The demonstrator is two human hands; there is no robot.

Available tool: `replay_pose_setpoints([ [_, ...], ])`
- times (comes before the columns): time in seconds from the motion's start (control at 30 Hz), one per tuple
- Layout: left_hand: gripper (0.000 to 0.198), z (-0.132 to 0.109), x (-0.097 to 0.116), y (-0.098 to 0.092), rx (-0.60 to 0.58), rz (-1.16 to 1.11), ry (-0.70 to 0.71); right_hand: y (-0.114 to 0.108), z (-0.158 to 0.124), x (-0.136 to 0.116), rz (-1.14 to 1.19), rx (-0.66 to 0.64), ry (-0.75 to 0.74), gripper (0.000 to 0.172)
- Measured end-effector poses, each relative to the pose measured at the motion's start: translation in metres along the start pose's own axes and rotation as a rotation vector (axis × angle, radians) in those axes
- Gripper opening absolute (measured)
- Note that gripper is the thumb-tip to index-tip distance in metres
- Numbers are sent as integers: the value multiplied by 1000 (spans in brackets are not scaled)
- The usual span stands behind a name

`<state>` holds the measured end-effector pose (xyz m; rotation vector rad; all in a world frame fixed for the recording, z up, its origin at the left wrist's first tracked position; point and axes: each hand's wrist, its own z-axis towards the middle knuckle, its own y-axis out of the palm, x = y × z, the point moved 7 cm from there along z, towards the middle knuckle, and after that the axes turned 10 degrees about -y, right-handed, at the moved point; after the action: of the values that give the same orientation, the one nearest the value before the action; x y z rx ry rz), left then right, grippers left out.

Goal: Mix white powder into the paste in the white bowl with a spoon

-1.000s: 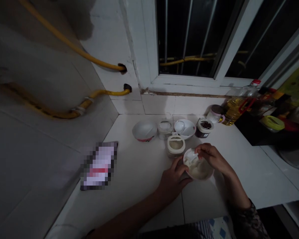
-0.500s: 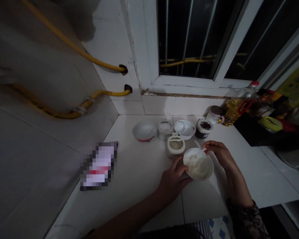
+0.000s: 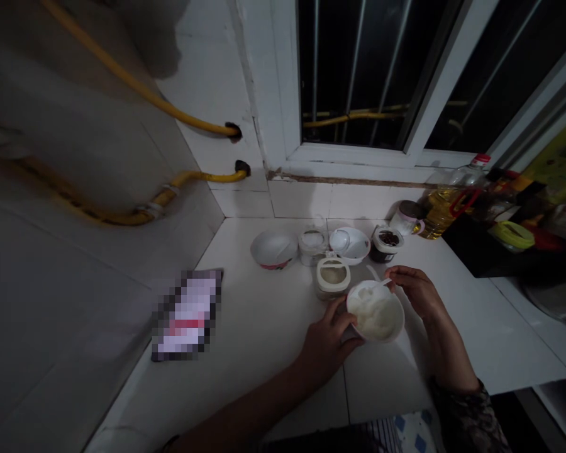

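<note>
The right hand (image 3: 417,292) has drawn back to the rim, its fingertips pinching a white spoon (image 3: 380,284) that rests in a white bowl (image 3: 392,332) of creamy food, held between them and the left hand's (image 3: 327,343) spread, curled fingers, with a plastic jar (image 3: 332,278) just beyond those fingertips.

white bowl (image 3: 375,321) | round, thick creamy white mash inside | right of lower centre of frame | white spoon (image 3: 382,284) | slim, pale, lying across the bowl's upper right rim
</note>
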<state>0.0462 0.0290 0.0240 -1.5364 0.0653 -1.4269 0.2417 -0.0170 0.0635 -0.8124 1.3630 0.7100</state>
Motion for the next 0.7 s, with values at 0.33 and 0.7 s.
replay_pose_setpoints([
  [0.33,27,1,1,1,4,26,-7,33,-8,-36,-257,162,-460,17],
  [0.7,25,0,-1,2,-1,15,-9,59,-33,-62,-756,-105,-929,22],
])
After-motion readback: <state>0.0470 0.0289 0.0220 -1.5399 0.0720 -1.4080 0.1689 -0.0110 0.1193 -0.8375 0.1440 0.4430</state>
